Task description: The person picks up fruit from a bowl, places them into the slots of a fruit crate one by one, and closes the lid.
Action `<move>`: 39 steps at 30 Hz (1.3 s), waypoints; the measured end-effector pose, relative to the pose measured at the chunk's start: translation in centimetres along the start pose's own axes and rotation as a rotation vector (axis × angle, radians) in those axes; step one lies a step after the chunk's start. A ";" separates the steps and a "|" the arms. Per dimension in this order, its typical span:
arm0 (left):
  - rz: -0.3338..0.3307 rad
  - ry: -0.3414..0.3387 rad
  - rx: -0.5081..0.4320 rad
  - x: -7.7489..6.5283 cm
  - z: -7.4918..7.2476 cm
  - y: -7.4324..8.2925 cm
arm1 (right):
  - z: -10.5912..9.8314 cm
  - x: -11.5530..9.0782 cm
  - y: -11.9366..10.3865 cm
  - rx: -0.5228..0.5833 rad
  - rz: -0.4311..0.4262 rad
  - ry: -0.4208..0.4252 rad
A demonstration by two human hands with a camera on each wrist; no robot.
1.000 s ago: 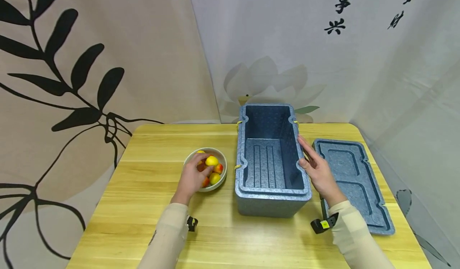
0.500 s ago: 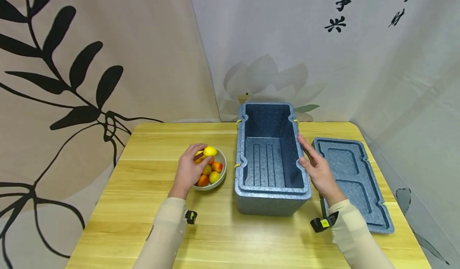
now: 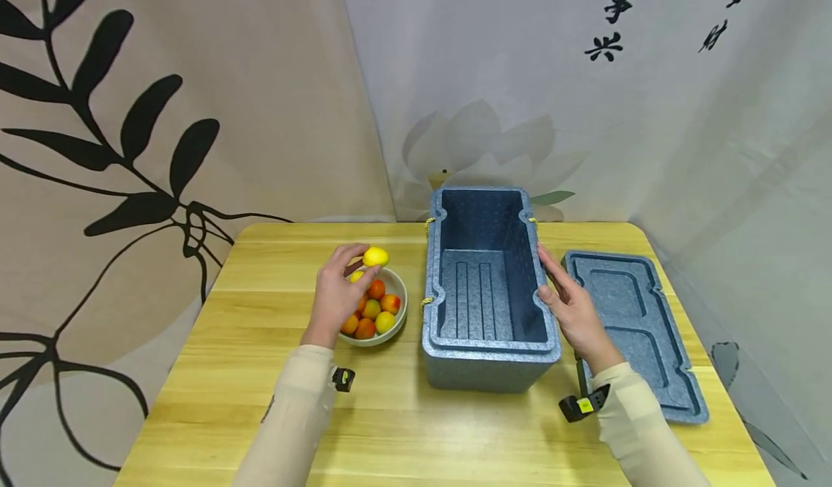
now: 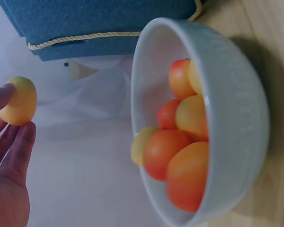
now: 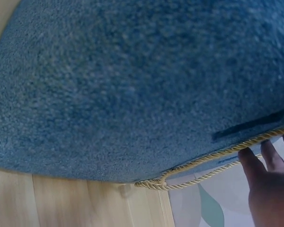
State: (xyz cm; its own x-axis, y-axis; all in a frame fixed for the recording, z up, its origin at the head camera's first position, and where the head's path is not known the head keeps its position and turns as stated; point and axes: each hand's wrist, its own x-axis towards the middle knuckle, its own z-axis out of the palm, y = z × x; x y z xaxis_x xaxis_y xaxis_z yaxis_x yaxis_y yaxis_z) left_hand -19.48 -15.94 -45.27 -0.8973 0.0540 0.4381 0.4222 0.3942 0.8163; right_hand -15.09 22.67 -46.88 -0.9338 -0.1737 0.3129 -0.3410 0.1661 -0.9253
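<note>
Above the far left of the bowl, my left hand (image 3: 336, 293) pinches a small yellow lemon-shaped fruit (image 3: 375, 256) between thumb and fingertips; the left wrist view shows this fruit (image 4: 20, 101) apart from the bowl. The pale round bowl (image 4: 241, 118) holds several red, orange and yellow fruits (image 4: 165, 153). To its right stands a blue-grey speckled foam box (image 3: 490, 375) without its lid, its visible floor bare. My right hand (image 3: 575, 313) rests against the box's right side near the rim, fingers fairly straight. In the right wrist view, its fingers (image 5: 251, 165) are beside the rope handle (image 5: 203, 163).
The matching lid (image 3: 640, 328) lies on the wooden table (image 3: 390, 429) at the right, beside my right forearm. Yellow rope (image 3: 427, 301) shows along the box's left side. A printed cloth backdrop (image 3: 292, 111) hangs behind the table.
My left hand has lifted the yellow fruit out of the bowl, moving up and slightly left, uncovering more fruits. The right hand stays at the box's side.
</note>
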 end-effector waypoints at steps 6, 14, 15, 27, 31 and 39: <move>0.022 0.005 0.025 1.0 -0.1 0.5 | 0.0 0.0 -0.2 0.007 0.005 0.004; 0.078 0.018 -0.014 2.2 0.8 1.4 | 0.0 0.1 -0.3 0.022 0.022 0.002; 0.082 0.017 -0.022 2.4 0.9 1.5 | 0.0 0.1 -0.3 0.023 0.025 0.003; 0.157 -0.050 -0.021 4.7 3.2 3.5 | 0.1 -0.1 -0.2 0.016 0.022 0.007; 0.215 -0.095 -0.023 5.5 4.0 4.3 | 0.3 -0.1 -0.8 0.004 0.021 0.008; 0.289 -0.142 0.041 6.6 4.9 5.4 | 0.9 -0.1 -3.2 -0.002 0.021 0.008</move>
State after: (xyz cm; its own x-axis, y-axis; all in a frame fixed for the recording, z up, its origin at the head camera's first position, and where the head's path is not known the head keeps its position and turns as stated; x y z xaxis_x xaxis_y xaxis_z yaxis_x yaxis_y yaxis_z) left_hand -23.81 -8.94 -39.85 -0.7513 0.2949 0.5903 0.6591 0.3802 0.6489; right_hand -13.78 21.31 -44.15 -0.9415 -0.1623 0.2952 -0.3215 0.1712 -0.9313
